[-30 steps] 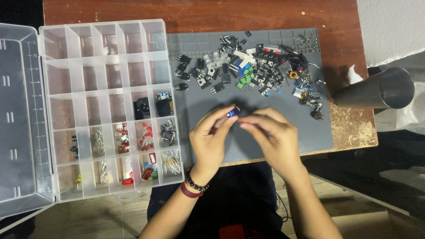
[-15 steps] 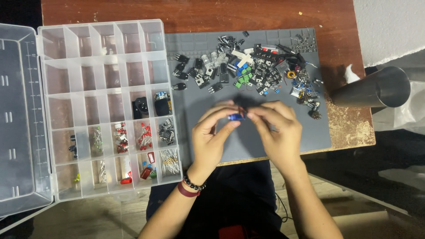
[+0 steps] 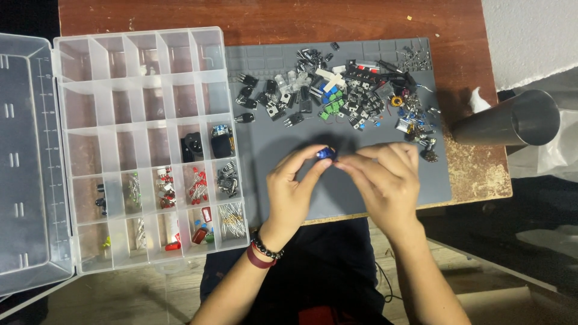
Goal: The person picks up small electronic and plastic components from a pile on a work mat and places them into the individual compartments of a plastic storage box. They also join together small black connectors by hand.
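One small blue cylindrical electronic component (image 3: 326, 153) sits pinched between fingertips of both hands above the grey silicone work mat (image 3: 361, 198). It looks light, rigid and slippery, with thin bendable leads, so its body is the safest hold. The left hand (image 3: 293, 192) grasps it; the right hand (image 3: 385, 180) touches its side. Loose parts (image 3: 337, 96) lie beyond, a clear plastic compartment organiser (image 3: 144, 144) left.

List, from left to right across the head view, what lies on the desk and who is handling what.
Open lid → clear compartment organizer → left hand → small blue component pinched by both hands → right hand → grey tube.
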